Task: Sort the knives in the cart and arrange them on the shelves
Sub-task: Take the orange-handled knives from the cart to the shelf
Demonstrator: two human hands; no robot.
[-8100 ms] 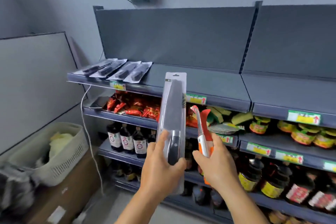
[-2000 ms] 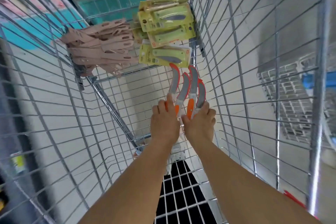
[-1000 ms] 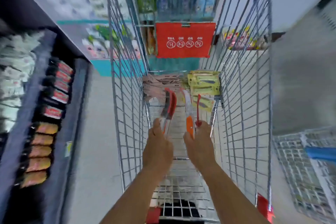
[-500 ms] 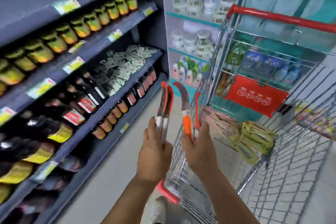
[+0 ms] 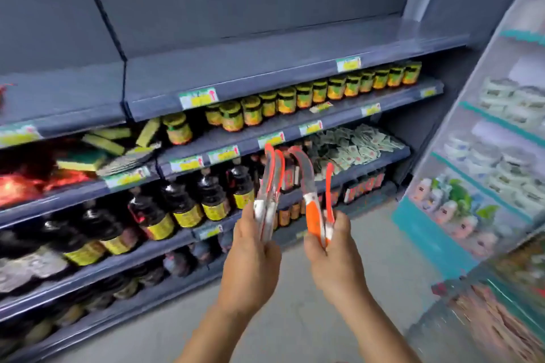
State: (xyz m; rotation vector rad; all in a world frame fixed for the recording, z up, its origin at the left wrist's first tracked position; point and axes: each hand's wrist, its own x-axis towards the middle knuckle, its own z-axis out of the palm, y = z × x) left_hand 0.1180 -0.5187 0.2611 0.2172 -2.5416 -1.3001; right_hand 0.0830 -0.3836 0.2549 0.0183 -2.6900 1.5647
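While both hands carry curved orange-and-white packaged knives upright before shelving: left hand (image 5: 250, 253) fingers curled round one pair (image 5: 269, 186), right hand (image 5: 334, 253) pinching other pair (image 5: 314, 197) by handles. Risks: two slick packs per grip may slide apart, drop to grey floor (image 5: 295, 318); swinging tips could knock dark sauce bottles (image 5: 206, 200). Bare grey top shelf (image 5: 265, 56) sits high, awkward reach.

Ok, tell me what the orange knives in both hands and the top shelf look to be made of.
Knives in left hand and knives in right hand: handles look like matte orange and white plastic; blades sit under glossy clear packaging, probably steel, though blur leaves that open. Top shelf: dark grey painted sheet metal, judging by its thin folded front edge.
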